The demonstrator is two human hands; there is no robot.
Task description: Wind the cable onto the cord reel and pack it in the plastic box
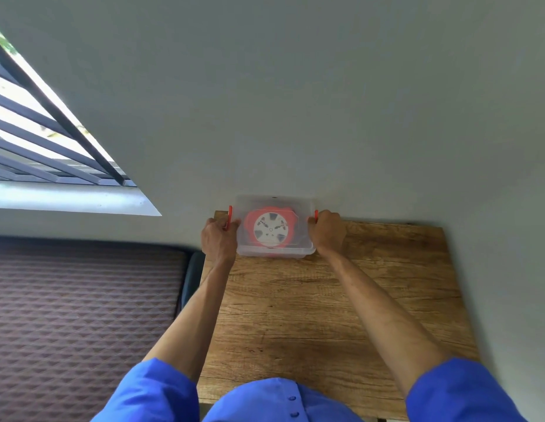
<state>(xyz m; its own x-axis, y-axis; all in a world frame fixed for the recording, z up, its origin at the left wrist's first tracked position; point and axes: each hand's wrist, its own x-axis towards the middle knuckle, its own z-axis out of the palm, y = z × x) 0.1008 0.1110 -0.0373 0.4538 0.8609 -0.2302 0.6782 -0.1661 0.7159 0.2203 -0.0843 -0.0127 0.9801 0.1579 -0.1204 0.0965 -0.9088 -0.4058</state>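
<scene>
A clear plastic box [301,208] with its lid on stands at the far edge of the wooden table [341,300], against the wall. Through the lid I see the red and white cord reel [270,228] lying flat inside. The cable itself cannot be made out. My left hand [218,237] grips the box's left side at its red latch [230,216]. My right hand [326,231] grips the right side at the other red latch [316,215].
A grey wall [295,102] rises directly behind the box. A patterned mattress [82,315] lies left of the table. A barred window [36,132] is at the upper left.
</scene>
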